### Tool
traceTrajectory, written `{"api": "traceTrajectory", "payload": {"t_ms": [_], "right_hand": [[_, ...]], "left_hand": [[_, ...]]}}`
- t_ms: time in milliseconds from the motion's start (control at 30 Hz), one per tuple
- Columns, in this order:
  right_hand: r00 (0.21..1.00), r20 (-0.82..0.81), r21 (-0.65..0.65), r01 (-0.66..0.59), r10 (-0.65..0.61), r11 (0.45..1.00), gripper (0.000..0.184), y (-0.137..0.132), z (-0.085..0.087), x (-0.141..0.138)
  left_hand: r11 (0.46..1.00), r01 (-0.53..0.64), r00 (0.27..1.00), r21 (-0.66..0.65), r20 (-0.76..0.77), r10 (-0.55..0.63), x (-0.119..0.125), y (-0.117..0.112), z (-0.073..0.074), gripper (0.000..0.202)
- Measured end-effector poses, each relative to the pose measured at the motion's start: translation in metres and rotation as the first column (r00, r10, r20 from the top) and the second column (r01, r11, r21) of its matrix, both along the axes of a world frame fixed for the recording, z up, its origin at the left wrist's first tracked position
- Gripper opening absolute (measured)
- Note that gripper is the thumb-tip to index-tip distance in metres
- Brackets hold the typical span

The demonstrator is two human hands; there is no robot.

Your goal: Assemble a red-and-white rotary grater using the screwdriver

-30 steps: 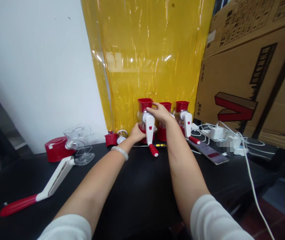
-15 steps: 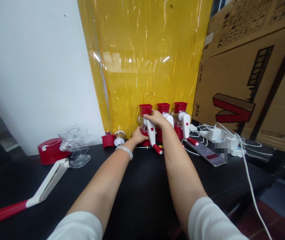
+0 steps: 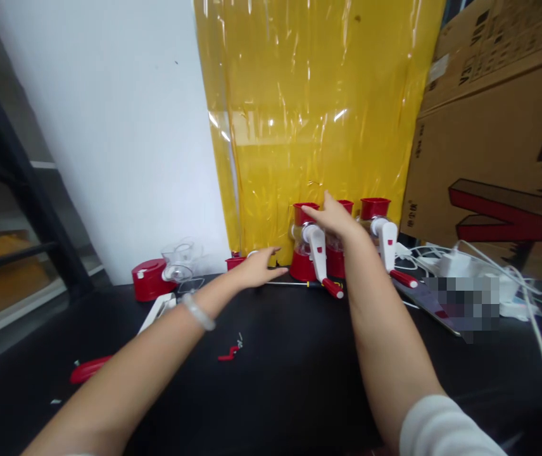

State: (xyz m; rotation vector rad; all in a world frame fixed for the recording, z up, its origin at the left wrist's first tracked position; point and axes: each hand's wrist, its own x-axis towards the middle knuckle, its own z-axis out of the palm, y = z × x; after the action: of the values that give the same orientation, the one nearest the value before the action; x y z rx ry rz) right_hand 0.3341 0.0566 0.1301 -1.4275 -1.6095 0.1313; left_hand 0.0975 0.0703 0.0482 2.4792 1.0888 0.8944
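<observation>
Three red and white rotary graters with clear bodies stand in a row at the back of the table. My right hand (image 3: 335, 216) is open, its fingers apart, by the red hopper of the left grater (image 3: 304, 266); whether it touches is unclear. It partly covers the middle grater (image 3: 336, 261). Farther right stands the third grater (image 3: 374, 208), crank facing me. My left hand (image 3: 258, 268) is open and empty, left of the left grater's base. It partly hides a red part (image 3: 233, 262) behind it. A screwdriver (image 3: 316, 285) lies before the graters.
At left sit a red base (image 3: 150, 282), a clear grater body (image 3: 178, 271) and a white crank with red handle (image 3: 91, 369). Small red pieces (image 3: 229, 354) lie mid-table. A phone (image 3: 425, 304), white cables (image 3: 534, 316) and a cardboard box (image 3: 484, 152) are at right.
Both hands have let go of the left grater, which stays standing. My left hand has drawn away leftward, and my right hand has lifted with fingers spread. The view has turned left.
</observation>
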Motion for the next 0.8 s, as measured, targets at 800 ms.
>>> {"api": "traceTrajectory", "payload": {"t_ms": [800], "right_hand": [[0.868, 0.463, -0.132, -0.131, 0.178, 0.983, 0.091, -0.025, 0.007, -0.051]], "left_hand": [[0.674, -0.715, 0.636, 0.187, -0.227, 0.737, -0.216, -0.048, -0.009, 0.084]]}}
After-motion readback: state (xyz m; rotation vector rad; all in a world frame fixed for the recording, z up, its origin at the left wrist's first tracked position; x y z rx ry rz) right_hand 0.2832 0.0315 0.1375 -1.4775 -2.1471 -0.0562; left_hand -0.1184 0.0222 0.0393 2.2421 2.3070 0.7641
